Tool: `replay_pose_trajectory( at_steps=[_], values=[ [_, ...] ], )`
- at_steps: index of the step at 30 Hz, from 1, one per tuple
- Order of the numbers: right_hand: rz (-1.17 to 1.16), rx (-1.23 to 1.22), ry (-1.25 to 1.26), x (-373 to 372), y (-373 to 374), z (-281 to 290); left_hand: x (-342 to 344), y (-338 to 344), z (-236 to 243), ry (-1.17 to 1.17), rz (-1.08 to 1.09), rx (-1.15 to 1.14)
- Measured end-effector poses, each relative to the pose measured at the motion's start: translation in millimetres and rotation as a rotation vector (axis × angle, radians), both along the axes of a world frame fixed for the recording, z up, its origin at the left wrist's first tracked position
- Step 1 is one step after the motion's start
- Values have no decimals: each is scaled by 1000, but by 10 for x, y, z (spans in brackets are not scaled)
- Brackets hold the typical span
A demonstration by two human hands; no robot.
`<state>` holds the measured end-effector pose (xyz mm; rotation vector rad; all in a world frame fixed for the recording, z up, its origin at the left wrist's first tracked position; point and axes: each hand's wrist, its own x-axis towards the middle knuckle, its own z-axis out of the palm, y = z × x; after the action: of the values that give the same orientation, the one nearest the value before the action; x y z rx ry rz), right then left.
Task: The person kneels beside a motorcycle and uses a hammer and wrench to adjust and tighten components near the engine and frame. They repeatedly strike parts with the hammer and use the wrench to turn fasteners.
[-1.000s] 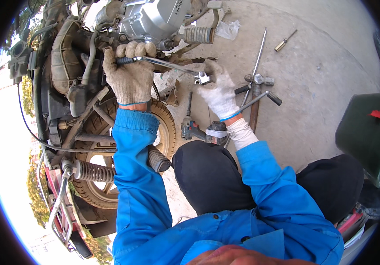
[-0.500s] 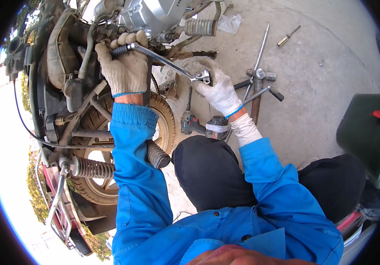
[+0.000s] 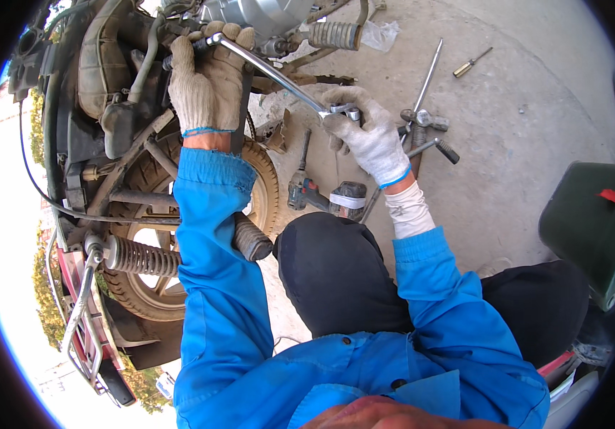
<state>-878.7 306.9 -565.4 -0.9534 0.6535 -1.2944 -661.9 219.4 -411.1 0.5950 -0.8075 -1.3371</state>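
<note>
My gloved left hand (image 3: 207,89) is closed around the rubber-ended part of a chrome metal lever (image 3: 264,68), beside the motorcycle frame just below the silver engine (image 3: 254,11). My gloved right hand (image 3: 372,136) grips the clamp at the lever's other end, out over the concrete. The lever slants down from left to right. Near my hands are the motorcycle's footpeg (image 3: 332,34) and, lower down, its rear wheel (image 3: 264,179), partly hidden by my left sleeve.
A power drill (image 3: 300,189), a hammer (image 3: 433,121), crossed metal bars (image 3: 425,79) and a screwdriver (image 3: 465,68) lie on the concrete. A plastic bag (image 3: 382,36) is near the footpeg. A dark green container (image 3: 579,222) stands at the right. My dark-clad knee (image 3: 332,272) is below.
Both hands and the lever have moved higher in the picture. My right hand has shifted to the right, and its fingers have moved around the clamp end.
</note>
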Motion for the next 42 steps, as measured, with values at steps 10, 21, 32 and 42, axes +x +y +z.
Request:
replay_pose_trajectory(
  at_steps=[10,21,32,42],
  values=[
    [-104,111,-85,-29,47,135,-105,-39,-84,-250,313,76],
    [103,322,-145,-363,40,293,-90,-22,-152,-360,259,237],
    [-209,209,-84,-179,-14,235,-176,-9,-153,-283,213,149],
    [-458,-97,230,30,-88,-179,-225,21,-99,-155,213,53]
  ],
)
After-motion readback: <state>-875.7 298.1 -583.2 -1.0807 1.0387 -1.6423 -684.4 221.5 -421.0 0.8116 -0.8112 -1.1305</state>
